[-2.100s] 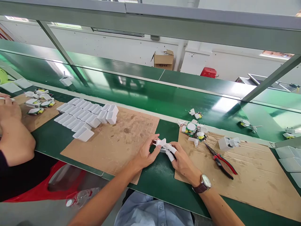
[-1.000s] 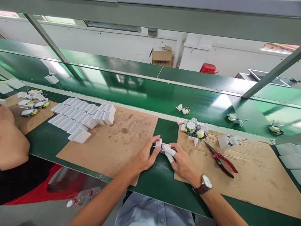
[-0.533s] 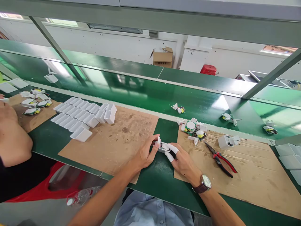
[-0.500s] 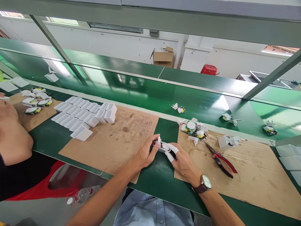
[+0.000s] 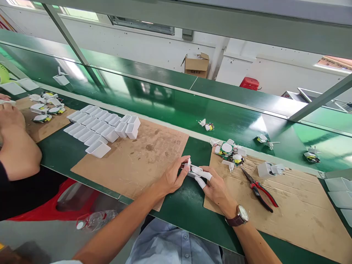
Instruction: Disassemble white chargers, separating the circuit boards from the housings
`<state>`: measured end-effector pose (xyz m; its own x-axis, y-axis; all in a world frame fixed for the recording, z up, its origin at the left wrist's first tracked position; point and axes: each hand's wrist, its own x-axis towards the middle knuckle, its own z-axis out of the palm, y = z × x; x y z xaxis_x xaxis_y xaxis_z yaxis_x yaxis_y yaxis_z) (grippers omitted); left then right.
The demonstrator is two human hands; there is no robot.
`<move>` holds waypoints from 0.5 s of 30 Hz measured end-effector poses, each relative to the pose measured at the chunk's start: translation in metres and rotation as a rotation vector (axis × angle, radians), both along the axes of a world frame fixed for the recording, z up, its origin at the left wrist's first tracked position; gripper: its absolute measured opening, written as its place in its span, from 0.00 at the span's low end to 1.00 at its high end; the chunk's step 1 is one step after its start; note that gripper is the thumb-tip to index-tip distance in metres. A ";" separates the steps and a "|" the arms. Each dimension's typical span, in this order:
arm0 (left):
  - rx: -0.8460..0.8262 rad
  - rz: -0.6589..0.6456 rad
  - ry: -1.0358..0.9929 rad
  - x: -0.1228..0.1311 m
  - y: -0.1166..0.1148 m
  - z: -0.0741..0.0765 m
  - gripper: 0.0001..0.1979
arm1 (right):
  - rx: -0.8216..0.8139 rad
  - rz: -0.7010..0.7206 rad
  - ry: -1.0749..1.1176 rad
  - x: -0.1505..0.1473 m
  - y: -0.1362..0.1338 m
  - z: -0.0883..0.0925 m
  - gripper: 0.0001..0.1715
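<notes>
Between my two hands, over the green strip separating the cardboard sheets, is a small white adapter housing [image 5: 192, 175] with a white plug piece at its left end. My left hand [image 5: 173, 178] pinches that end between thumb and fingers. White finger covers are on some fingers of my right hand [image 5: 220, 189], which grips the housing's right side. The fingers hide much of its inside. Right of my hands lie pliers [image 5: 258, 189] with red and black handles, jaws apart. Behind them is a pile of circuit boards [image 5: 229, 151] with white plug parts.
White open housings [image 5: 95, 126] stand in rows on the left cardboard sheet [image 5: 137, 165]. On the right sheet sits one filled housing [image 5: 268, 169]. More boards rest on the green belt [image 5: 165, 102]. At far left is a co-worker's arm [image 5: 19, 143].
The view has tilted slightly. Both hands keep hold of the white housing in nearly the same place. The co-worker's hand at far left has shifted a little.
</notes>
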<state>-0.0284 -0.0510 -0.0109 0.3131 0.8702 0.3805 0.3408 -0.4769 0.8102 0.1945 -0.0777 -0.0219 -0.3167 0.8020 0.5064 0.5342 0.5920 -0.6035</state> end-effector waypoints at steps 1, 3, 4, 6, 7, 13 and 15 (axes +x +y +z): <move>0.000 -0.001 0.006 0.000 0.000 0.002 0.20 | 0.021 0.010 -0.004 0.000 0.000 0.000 0.14; -0.001 -0.001 0.014 0.001 -0.001 0.004 0.20 | 0.040 0.024 -0.012 -0.001 -0.001 0.002 0.13; -0.001 -0.001 0.016 0.001 -0.001 0.004 0.20 | 0.041 0.021 -0.022 -0.001 -0.001 0.003 0.13; -0.002 0.003 0.008 0.001 0.000 0.003 0.20 | 0.029 -0.001 -0.046 -0.002 -0.002 0.004 0.15; -0.001 0.006 0.002 0.001 0.000 0.002 0.20 | 0.016 -0.017 -0.055 -0.003 -0.003 0.004 0.17; 0.009 0.010 0.007 0.000 0.000 0.002 0.20 | 0.017 0.015 -0.075 -0.004 -0.005 0.003 0.19; 0.011 0.016 0.010 0.000 0.000 0.001 0.20 | 0.023 0.016 -0.075 -0.005 -0.004 0.003 0.19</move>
